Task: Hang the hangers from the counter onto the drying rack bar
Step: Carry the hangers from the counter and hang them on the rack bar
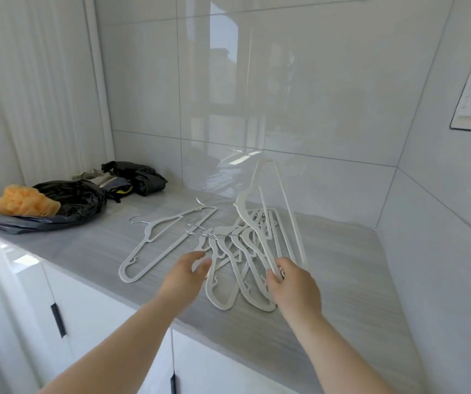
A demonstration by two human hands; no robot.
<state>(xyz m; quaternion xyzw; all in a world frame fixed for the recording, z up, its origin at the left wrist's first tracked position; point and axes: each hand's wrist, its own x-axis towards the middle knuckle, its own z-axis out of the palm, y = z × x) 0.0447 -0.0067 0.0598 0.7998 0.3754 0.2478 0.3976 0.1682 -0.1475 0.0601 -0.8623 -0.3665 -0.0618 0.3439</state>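
Several white plastic hangers with metal hooks lie in a loose pile [237, 251] on the grey counter [342, 280]. One more hanger [160, 240] lies apart, to the left of the pile. My right hand [294, 285] grips the end of a white hanger [271, 211] that is tilted up off the pile, its far end raised toward the tiled wall. My left hand [186, 277] hovers just left of the pile with fingers apart and nothing in it. No drying rack bar is in view.
A black plastic bag [69, 203] with an orange mesh puff [24, 201] sits at the counter's far left, dark folded clothes [135, 177] behind it. White cabinet doors [86, 322] with black handles stand below the counter. Glossy tiled walls close the back and right.
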